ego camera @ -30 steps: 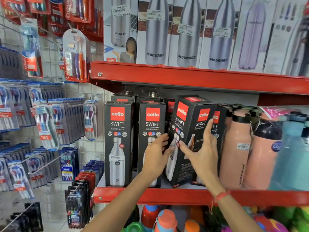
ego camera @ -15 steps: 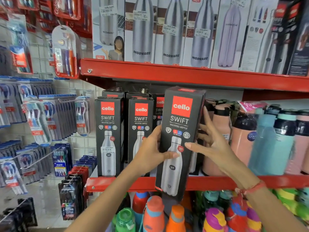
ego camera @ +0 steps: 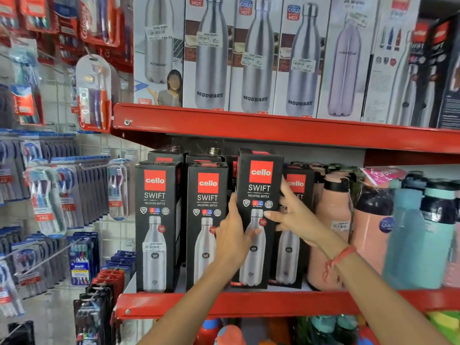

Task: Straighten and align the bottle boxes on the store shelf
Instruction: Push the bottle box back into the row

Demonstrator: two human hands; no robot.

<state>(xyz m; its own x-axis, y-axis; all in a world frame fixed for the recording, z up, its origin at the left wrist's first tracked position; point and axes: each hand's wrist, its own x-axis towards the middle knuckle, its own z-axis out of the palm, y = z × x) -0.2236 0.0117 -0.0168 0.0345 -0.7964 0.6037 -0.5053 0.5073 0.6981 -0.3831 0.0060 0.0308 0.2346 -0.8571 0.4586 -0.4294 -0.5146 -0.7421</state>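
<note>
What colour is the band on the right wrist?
Red-orange band, seen in the head view.

1 head view, facing forward, close to red shelf (ego camera: 249, 303), level with its boxes

Four black Cello Swift bottle boxes face front on a red store shelf (ego camera: 249, 303); the third box (ego camera: 258, 195) stands highest, upright, gripped at both sides.
</note>
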